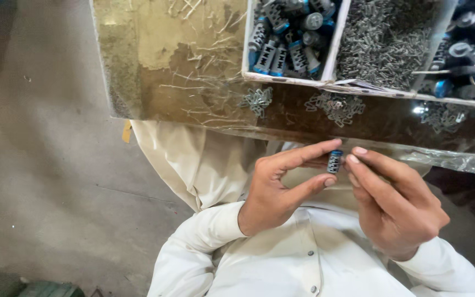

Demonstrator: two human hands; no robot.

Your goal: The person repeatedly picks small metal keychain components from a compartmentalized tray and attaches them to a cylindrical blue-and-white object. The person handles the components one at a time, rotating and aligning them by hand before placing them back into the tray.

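My left hand pinches a small grey and blue cylindrical part between thumb and forefinger, upright, in front of my chest. My right hand is just to its right, fingertips touching the part's side and top. Both hands hover near the front edge of a worn brown worktop. I wear a cream long-sleeved garment.
A white divided tray sits on the worktop: one compartment holds several grey and blue parts, the middle one small metal springs, the right one more parts. Small spring clusters lie before the tray. Grey concrete floor lies at left.
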